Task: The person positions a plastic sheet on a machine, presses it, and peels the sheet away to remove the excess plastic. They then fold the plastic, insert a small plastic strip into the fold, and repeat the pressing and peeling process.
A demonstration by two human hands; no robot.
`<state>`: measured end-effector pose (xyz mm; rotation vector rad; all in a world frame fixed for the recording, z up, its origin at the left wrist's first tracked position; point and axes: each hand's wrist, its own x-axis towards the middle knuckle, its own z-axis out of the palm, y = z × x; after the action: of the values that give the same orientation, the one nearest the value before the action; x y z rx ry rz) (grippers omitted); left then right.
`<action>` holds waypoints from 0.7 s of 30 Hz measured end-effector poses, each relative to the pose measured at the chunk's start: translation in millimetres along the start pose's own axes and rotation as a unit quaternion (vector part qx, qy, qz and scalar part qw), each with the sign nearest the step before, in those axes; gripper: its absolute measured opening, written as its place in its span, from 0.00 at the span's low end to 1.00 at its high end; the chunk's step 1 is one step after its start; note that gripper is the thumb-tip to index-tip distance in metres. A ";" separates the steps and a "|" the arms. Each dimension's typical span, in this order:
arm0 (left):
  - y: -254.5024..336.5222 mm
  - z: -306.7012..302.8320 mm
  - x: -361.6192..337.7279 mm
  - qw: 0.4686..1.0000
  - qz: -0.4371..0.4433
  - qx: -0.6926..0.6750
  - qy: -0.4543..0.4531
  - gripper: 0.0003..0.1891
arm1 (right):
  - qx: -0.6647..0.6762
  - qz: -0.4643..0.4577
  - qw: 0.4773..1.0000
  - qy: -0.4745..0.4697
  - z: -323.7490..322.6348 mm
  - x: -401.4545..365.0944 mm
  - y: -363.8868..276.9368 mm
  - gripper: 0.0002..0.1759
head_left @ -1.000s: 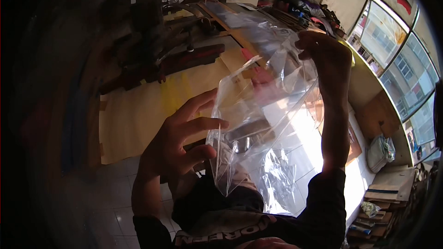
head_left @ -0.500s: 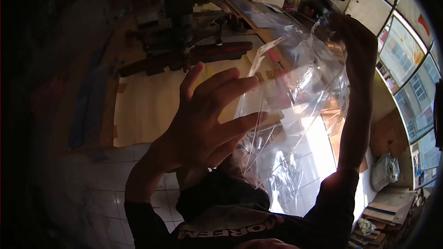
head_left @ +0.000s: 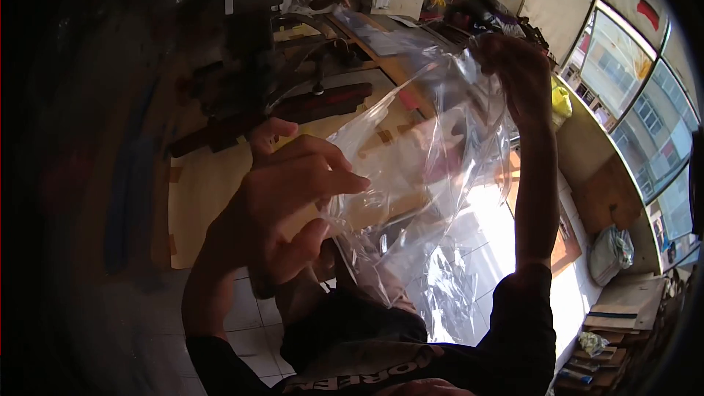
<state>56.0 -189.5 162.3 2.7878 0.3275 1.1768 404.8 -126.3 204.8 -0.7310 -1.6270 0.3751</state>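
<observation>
A large sheet or bag of clear, crinkled plastic (head_left: 447, 139) hangs in front of me, its surface full of bright reflections. My right hand (head_left: 513, 66) is raised at the upper right, fingers closed on the plastic's upper corner. On the other side, my left hand (head_left: 293, 191) is beside the plastic's left edge. Its fingers are bent and spread, with a gap between thumb and forefinger, and the fingertips seem to touch the film. The lower part of the plastic hangs loose over my lap and the tiled floor.
Behind the plastic stands a work table with a pale board (head_left: 213, 198) and a dark red bar (head_left: 323, 106) belonging to a dark machine (head_left: 253, 44). Windows (head_left: 616, 51) line the right wall. Flat cardboard pieces (head_left: 623, 308) and a whitish bag (head_left: 610, 257) sit at the lower right.
My left hand has bent its fingers and shifted slightly left and down. My right hand, still gripping the plastic, appears further left in view. The plastic's left edge now spreads further toward my left hand.
</observation>
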 end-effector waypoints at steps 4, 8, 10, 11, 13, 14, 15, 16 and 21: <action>-30.2 -1.3 -20.6 0.957 -0.079 -0.246 0.128 0.30 | 0.038 0.012 0.999 0.014 12.6 -18.5 -3.5 0.13; -26.9 -19.1 -7.2 0.972 -0.087 -0.212 0.048 0.38 | 0.053 0.027 0.997 0.038 21.0 -23.4 -6.2 0.13; -26.4 -22.9 -12.2 0.992 -0.058 -0.103 -0.038 0.41 | 0.046 0.042 0.998 0.028 21.8 -23.2 -2.9 0.13; -25.7 -20.3 -18.7 0.979 -0.084 -0.186 -0.003 0.41 | 0.055 0.034 0.997 0.040 20.7 -22.2 0.0 0.13; -23.3 -19.9 -24.0 0.939 -0.135 -0.306 0.084 0.38 | 0.086 0.022 0.995 0.049 15.8 -22.3 5.1 0.13; -24.5 -18.2 -25.2 0.939 -0.140 -0.302 0.087 0.38 | 0.092 0.024 0.995 0.044 16.6 -23.3 6.3 0.13; -28.6 -14.5 -26.9 0.931 -0.137 -0.304 0.148 0.36 | 0.093 0.025 0.994 0.049 18.8 -24.9 6.4 0.13; -33.3 -11.4 -28.3 0.920 -0.132 -0.302 0.211 0.33 | 0.095 0.025 0.994 0.052 21.3 -25.5 6.1 0.13; -27.9 -11.4 -23.4 0.908 -0.097 -0.248 0.323 0.29 | 0.076 0.024 0.989 0.126 32.2 -39.0 -4.0 0.13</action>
<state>27.6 -167.9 149.1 1.8382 0.2865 1.7966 374.6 -149.4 171.2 -0.6734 -1.3303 0.4191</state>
